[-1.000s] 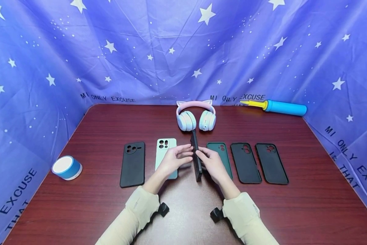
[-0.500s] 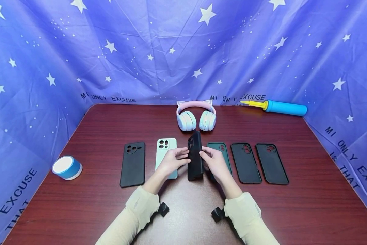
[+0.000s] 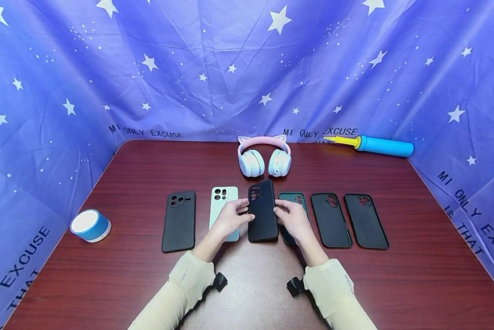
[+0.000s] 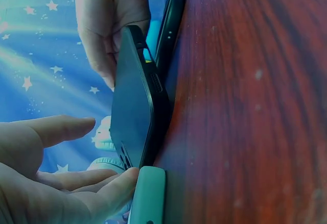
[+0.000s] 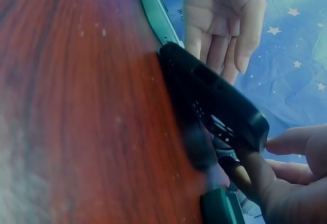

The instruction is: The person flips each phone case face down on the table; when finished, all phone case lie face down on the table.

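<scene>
A black phone case (image 3: 262, 211) leans between my hands in the middle of a row of cases, back face up, camera cutout at the far end. Its left long edge rests on the table (image 3: 247, 284) and its right edge is raised. My right hand (image 3: 293, 219) pinches that raised edge (image 5: 253, 132) between thumb and fingers. My left hand (image 3: 232, 216) is at the left side with straight fingers, one fingertip (image 4: 120, 180) touching the case's edge (image 4: 133, 112). A mint case (image 3: 223, 206) lies under my left hand and a dark green case (image 3: 298, 200) under my right.
A black case (image 3: 178, 221) lies at the row's left end, and two black cases (image 3: 331, 220) (image 3: 365, 221) lie at its right end. Pink cat-ear headphones (image 3: 265, 156) sit behind the row. A blue-and-yellow pump (image 3: 375, 145) lies back right, a small blue speaker (image 3: 90, 225) at left. Starry cloth surrounds the table.
The black case stood on its edge a second ago. It has tipped over toward the right and now shows its back face, leaning low over the table between both hands.
</scene>
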Demonstrator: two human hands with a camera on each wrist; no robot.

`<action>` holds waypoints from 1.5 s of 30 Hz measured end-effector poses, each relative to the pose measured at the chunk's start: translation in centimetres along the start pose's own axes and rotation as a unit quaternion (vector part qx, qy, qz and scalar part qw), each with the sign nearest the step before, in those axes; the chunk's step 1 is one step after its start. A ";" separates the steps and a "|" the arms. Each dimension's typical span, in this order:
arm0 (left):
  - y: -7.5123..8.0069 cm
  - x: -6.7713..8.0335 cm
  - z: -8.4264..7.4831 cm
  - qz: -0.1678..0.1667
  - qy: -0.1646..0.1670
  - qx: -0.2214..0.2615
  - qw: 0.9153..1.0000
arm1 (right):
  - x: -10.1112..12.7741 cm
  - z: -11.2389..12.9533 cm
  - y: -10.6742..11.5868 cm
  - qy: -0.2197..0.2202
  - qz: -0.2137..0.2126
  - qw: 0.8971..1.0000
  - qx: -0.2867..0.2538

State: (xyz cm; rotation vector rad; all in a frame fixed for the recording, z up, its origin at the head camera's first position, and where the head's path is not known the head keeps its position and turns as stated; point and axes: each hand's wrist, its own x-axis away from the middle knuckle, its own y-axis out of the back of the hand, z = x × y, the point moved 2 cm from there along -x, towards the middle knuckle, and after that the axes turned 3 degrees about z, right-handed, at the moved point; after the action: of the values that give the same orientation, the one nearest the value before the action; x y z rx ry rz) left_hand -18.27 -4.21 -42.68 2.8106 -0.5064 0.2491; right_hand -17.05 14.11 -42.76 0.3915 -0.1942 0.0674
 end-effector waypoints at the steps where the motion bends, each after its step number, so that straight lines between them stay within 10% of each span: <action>1: 0.0 0.0 0.0 0.001 0.002 -0.003 1.000 | 0.0 -0.1 0.0 0.001 -0.002 1.000 0.008; 45: 0.6 0.7 -0.9 0.003 0.016 -0.125 0.992 | 0.3 0.4 -0.7 0.016 0.000 0.989 0.149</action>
State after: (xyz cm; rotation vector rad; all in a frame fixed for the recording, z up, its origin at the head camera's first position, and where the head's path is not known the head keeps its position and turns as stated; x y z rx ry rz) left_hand -17.93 -4.77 -41.56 2.5586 -0.5024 0.2162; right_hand -16.76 13.34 -42.63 0.6881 -0.1520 0.1041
